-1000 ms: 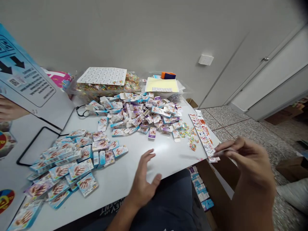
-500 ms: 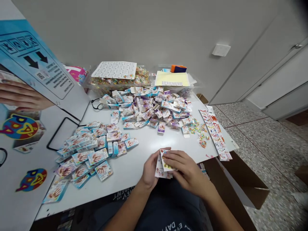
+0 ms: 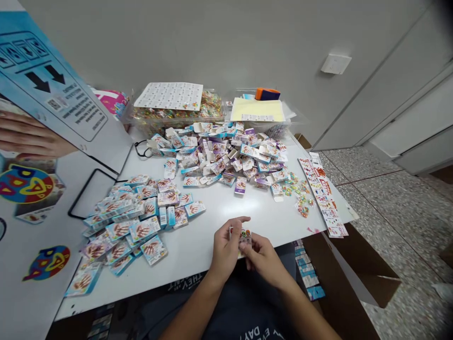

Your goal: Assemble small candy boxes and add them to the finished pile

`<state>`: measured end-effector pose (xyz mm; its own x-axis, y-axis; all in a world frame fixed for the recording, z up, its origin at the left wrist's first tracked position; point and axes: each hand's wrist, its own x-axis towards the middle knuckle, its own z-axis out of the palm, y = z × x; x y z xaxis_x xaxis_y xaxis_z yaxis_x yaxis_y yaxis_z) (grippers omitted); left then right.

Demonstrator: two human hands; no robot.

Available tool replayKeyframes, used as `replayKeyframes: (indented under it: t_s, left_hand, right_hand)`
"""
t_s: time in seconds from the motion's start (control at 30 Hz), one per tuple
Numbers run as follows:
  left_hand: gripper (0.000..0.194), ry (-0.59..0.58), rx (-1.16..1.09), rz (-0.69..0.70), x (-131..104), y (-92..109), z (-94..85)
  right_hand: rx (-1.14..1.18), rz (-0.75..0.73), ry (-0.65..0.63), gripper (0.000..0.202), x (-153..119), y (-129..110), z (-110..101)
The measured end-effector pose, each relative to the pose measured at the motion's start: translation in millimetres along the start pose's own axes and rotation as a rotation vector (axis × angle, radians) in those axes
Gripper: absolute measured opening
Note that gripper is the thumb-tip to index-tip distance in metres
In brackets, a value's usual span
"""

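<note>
Near the front edge of the white table, my left hand (image 3: 225, 245) grips the left side of a small sticker sheet (image 3: 245, 237) printed with coloured round pictures. My right hand (image 3: 264, 259) pinches the same sheet at its lower right, thumb on top. Whether more sheets lie beneath it is hidden by my fingers. Beyond my hands lies a heap of small open boxes (image 3: 219, 163) in blue, purple and white. To the left is a pile of closed small boxes (image 3: 143, 229) with a hand picture on them.
Small colourful packets (image 3: 302, 204) lie right of the heap, beside long printed strips (image 3: 323, 198). Clear tubs (image 3: 212, 109) stand at the back, an orange-and-blue object (image 3: 267, 94) on one. A large carton (image 3: 67, 118) rises at left; a brown box (image 3: 368, 264) stands below right.
My right hand has moved from lying over the sheets to pinching their lower right. The loosely fanned sheets now appear drawn together, and the left thumb lies across the front.
</note>
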<state>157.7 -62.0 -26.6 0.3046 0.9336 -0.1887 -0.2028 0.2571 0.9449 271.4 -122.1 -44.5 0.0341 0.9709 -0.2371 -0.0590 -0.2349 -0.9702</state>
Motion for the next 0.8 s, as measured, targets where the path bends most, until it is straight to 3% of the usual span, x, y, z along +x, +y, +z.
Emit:
replayKeyframes:
  t_s: [0.1, 0.23, 0.33, 0.4, 0.53, 0.63, 0.7, 0.8]
  left_hand:
    - [0.033, 0.032, 0.135, 0.062, 5, 0, -6.3]
    - [0.026, -0.088, 0.219, 0.040, 8, 0, -14.1]
    - [0.030, -0.090, 0.208, 0.033, 7, 1, -16.5]
    - [0.032, -0.110, 0.194, 0.071, 6, 3, -16.7]
    - [0.034, -0.306, 0.297, 0.157, 10, 8, -14.8]
    - [0.018, -0.200, 0.438, 0.181, 15, 7, -10.9]
    - [0.020, -0.180, 0.442, 0.099, 17, 4, -6.7]
    - [0.023, -0.381, 0.392, -0.073, 15, -1, 0.2]
  right_hand:
    - [-0.050, -0.022, -0.023, 0.035, 0, -5, -5]
    - [0.007, -0.039, -0.049, 0.028, -2, -10, -8]
    - [0.063, 0.023, -0.088, 0.034, -2, -7, -8]
    - [0.038, 0.031, -0.024, 0.042, 0, -1, -7]
    - [0.069, 0.006, 0.252, 0.046, 1, 9, -1]
    - [0.286, -0.048, 0.295, 0.042, -4, 9, 6]
    - [0.408, -0.110, 0.308, 0.036, -8, 8, 9]
    - [0.483, -0.178, 0.391, 0.035, -11, 5, 6]
